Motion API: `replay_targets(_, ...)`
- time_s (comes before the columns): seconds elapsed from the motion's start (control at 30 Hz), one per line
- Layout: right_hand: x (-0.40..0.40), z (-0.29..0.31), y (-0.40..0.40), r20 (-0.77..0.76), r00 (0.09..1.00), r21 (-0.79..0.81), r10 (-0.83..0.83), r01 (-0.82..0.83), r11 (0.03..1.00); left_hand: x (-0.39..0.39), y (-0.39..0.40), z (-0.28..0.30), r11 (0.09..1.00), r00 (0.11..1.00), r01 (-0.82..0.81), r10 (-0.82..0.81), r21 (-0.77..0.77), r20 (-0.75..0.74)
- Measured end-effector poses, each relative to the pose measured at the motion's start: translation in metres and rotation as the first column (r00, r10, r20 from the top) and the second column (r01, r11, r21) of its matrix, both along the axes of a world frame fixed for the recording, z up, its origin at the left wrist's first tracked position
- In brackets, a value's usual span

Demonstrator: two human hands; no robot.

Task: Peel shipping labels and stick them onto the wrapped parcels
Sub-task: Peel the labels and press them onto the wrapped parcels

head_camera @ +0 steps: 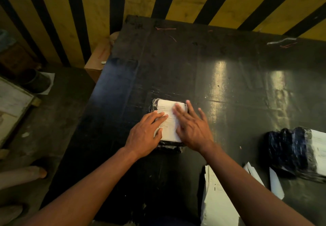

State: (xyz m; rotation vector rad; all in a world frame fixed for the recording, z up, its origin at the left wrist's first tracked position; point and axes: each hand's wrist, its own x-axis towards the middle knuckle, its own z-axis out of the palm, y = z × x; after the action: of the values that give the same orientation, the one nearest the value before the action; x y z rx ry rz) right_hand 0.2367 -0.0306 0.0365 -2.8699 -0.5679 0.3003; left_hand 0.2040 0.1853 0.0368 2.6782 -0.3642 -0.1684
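A small parcel wrapped in black plastic (pixel 168 147) lies in the middle of the dark table (pixel 229 63). A white shipping label (pixel 167 108) covers its top. My left hand (pixel 145 134) lies flat on the label's left half, fingers straight. On the right half my right hand (pixel 191 127) presses down with spread, straight fingers. A second black-wrapped parcel (pixel 289 148) with a white label (pixel 319 148) sits at the right edge of view. A stack of white label sheets (pixel 217 201) lies near the front edge, under my right forearm.
Loose white backing strips (pixel 275 183) lie beside the second parcel. Red string scraps (pixel 165 29) and a torn strip (pixel 280 40) lie at the table's far side. A cardboard box (pixel 98 56) stands left of the table, a dark round pot (pixel 38 81) on the floor.
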Motion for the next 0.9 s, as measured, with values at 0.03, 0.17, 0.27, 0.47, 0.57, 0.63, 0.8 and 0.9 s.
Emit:
replay_targets(0.03, -0.005, -0.002, 0.004, 0.031, 0.998, 0.005, 0.048, -0.049, 0.999, -0.001, -0.001, -0.001, 1.0, 1.0, -0.006, 0.006, 0.0, 0.004)
replay_targets(0.17, -0.014, -0.006, 0.009, 0.065, 0.998, -0.022, 0.024, -0.023, 0.999, -0.003, 0.0, -0.002, 1.0, 1.0, -0.02, 0.02, 0.015, 0.009)
replay_targets(0.27, -0.02, -0.007, -0.005, 0.094, 0.993, -0.007, -0.075, 0.076, 0.997, 0.0, 0.001, -0.001, 1.0, 1.0, -0.005, 0.005, 0.024, 0.005)
replay_targets(0.47, -0.025, -0.003, -0.01, 0.051, 0.982, -0.041, -0.179, 0.182, 0.983, -0.003, 0.0, 0.001, 1.0, 1.0, -0.001, 0.001, 0.01, 0.004)
replay_targets(0.57, -0.028, -0.001, -0.004, 0.072, 0.987, 0.015, -0.146, 0.146, 0.989, -0.005, 0.0, 0.0, 1.0, 1.0, -0.012, 0.012, 0.008, -0.015)
replay_targets(0.63, -0.031, -0.004, 0.004, 0.073, 0.997, 0.049, -0.022, 0.018, 0.999, -0.006, 0.0, -0.001, 1.0, 1.0, -0.012, 0.012, 0.012, -0.021)
replay_targets(0.8, -0.041, -0.007, 0.01, 0.059, 0.995, 0.071, 0.08, -0.084, 0.994, -0.006, 0.003, -0.001, 0.998, 1.0, 0.01, -0.009, 0.061, -0.026)
replay_targets(0.9, -0.055, -0.01, -0.006, 0.108, 0.993, 0.036, 0.041, -0.046, 0.998, -0.005, 0.004, 0.0, 0.998, 1.0, 0.016, -0.015, 0.053, -0.027)
